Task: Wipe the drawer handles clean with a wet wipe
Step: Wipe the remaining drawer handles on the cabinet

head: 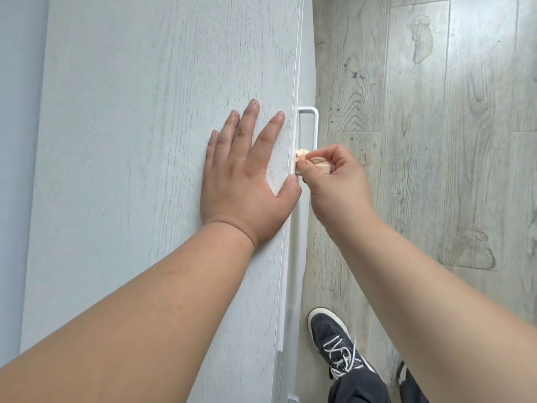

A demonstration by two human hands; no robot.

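Note:
A white bar handle (313, 123) juts from the front edge of a pale wood-grain drawer unit. My right hand (334, 184) pinches a bunched wet wipe (302, 155) between thumb and curled fingers and holds it against the handle's near end. The far end of the handle is bare; the near end is hidden by the wipe and my fingers. My left hand (247, 173) lies flat on the unit's top (145, 141), fingers spread, thumb at the front edge right beside the handle.
Grey wood-look floor (436, 112) fills the right side, with faint footprint marks on it. My dark sneaker with white laces (334, 341) stands close to the unit's front. Another bit of white handle (292, 398) shows at the bottom edge.

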